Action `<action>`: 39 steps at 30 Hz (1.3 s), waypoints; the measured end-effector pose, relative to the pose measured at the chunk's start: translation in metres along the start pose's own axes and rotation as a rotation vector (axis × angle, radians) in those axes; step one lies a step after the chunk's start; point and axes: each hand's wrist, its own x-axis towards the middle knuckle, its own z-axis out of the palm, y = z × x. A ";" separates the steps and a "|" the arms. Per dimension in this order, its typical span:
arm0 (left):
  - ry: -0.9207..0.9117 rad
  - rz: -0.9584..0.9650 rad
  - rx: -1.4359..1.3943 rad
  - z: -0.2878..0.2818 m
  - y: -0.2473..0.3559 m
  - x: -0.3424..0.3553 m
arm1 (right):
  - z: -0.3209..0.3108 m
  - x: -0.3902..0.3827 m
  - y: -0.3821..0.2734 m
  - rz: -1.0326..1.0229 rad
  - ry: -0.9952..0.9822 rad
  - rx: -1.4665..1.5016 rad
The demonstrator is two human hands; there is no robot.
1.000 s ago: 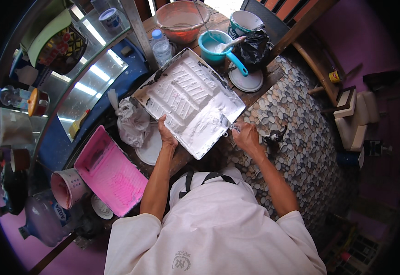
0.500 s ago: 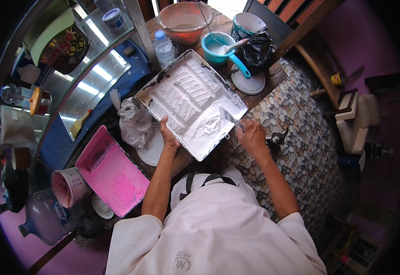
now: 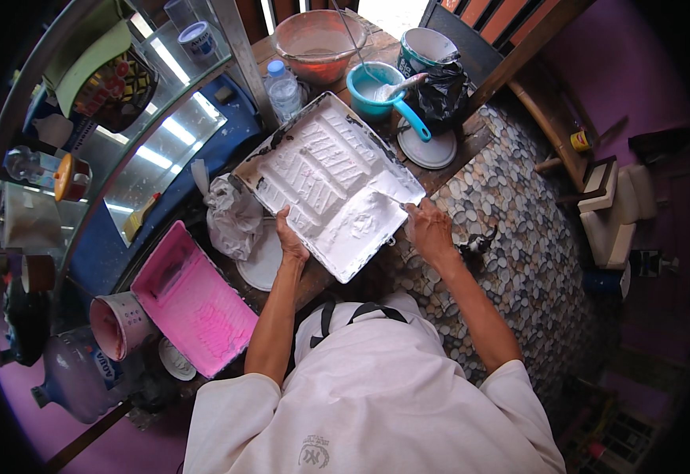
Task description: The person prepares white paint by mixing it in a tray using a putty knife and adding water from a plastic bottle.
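Left hand clamps the near-left edge of a white paint tray, thumb over the rim, fingers out of sight underneath. Right hand, just beyond the right edge, is closed narrow on a thin tool, mostly hidden; its tip reaches over that rim. Tray sits between both hands, ahead of the torso; can't tell whether it rests on the surface. Progress, judged: partway. White paint already coats the ridged ramp; the well holds a smoother stretch and a lumpy patch, so the well looks only partly worked. Dark bare or stained spots show along the far-left rim. Left of the tray: pink-coated paint tray, knotted white plastic bag. Farther: clear water bottle, turquoise dipper with a paintbrush laid across it, black plastic bag, then red basin farthest.
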 end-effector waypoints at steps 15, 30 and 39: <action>-0.009 0.016 -0.008 0.003 0.001 -0.002 | 0.011 0.002 -0.006 -0.066 0.112 -0.085; -0.033 -0.007 -0.002 -0.011 0.007 -0.001 | 0.009 -0.001 0.004 -0.154 0.094 -0.101; -0.020 -0.001 0.028 -0.007 0.010 -0.007 | 0.014 -0.010 0.011 -0.266 0.109 -0.058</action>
